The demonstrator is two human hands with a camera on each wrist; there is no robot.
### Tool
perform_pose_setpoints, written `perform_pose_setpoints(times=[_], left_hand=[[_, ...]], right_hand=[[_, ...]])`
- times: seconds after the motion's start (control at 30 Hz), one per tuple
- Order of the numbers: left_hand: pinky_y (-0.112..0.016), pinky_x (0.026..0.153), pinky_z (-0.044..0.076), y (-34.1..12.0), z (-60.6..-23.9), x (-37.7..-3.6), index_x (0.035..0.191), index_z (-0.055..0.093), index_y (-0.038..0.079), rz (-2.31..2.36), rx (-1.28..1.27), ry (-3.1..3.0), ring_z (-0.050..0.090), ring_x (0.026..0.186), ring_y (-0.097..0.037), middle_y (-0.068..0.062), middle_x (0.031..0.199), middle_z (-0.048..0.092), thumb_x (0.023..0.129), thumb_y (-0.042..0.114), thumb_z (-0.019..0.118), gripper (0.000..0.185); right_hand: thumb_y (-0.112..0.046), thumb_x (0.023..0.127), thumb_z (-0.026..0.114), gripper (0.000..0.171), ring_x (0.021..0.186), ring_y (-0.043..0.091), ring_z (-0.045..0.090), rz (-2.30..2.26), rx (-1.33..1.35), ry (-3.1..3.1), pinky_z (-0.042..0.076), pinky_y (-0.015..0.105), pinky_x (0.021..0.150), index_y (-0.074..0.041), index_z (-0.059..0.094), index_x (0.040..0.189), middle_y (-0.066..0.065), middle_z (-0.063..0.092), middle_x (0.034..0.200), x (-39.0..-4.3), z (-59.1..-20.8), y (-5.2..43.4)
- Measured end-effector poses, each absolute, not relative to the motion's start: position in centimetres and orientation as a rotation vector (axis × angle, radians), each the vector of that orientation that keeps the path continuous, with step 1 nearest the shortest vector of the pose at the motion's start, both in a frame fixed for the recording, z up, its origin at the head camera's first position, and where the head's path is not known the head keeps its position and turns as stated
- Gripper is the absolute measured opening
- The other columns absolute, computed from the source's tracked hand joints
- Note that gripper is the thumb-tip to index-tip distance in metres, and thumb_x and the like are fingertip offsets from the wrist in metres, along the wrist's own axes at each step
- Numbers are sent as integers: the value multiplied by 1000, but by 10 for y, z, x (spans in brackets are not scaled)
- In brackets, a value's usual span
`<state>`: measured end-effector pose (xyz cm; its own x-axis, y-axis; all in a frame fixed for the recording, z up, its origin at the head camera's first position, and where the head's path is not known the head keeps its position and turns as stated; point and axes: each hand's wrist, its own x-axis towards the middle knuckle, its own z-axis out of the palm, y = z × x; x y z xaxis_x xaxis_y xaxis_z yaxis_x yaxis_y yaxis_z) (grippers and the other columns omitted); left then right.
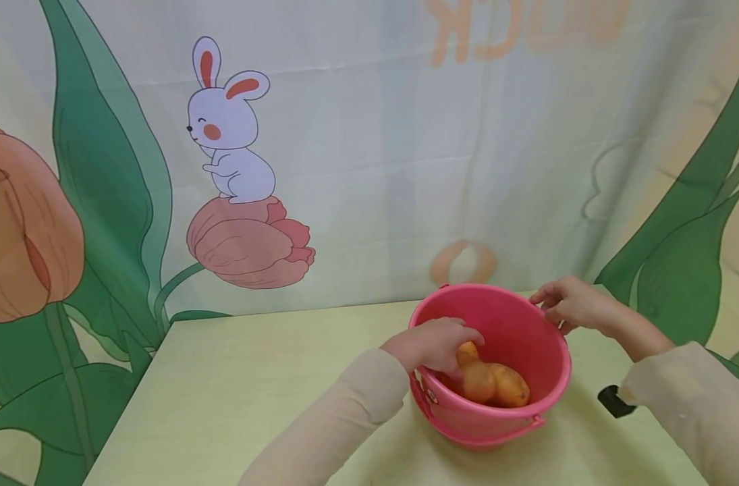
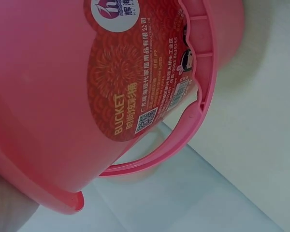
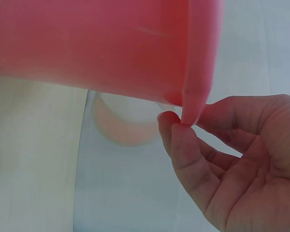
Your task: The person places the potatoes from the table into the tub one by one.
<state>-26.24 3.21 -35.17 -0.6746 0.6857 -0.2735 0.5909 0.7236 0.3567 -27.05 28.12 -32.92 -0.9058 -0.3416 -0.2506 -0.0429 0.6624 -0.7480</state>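
Note:
A pink plastic bucket (image 1: 490, 425) stands on the table, tilted in the head view so that its inside shows. Several smooth yellow-orange fruits (image 1: 510, 386) lie at its bottom. My left hand (image 1: 439, 344) reaches over the near left rim into the bucket, fingers and thumb curled about one yellow-orange fruit (image 1: 468, 352). In the left wrist view the bucket's wall hides most of that hand. With thumb and fingertips my right hand (image 3: 246, 154) pinches the bucket's rim (image 3: 199, 63) at the far right side.
The bucket's pink handle (image 2: 159, 152) hangs down along the outside, by a red label (image 2: 130, 72). A pale table (image 1: 235, 391) carries the bucket. Behind it hangs a printed curtain (image 1: 369, 148) with a rabbit and tulips. A small black object (image 1: 616, 401) shows beside the right sleeve.

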Motion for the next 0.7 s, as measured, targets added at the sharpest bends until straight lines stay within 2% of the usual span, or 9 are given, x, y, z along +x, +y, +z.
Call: perform_pose_setpoints(times=[0.7], left_hand=[[-17, 68, 49, 21, -350, -260, 115, 57, 29, 491, 1049, 2576, 47, 104, -5, 10, 115, 54, 68, 26, 74, 50]], right_hand=[[1, 83, 48, 37, 70, 19, 63, -1120, -319, 2512, 54, 34, 62, 13, 46, 117, 17, 63, 94, -271, -330, 281]])
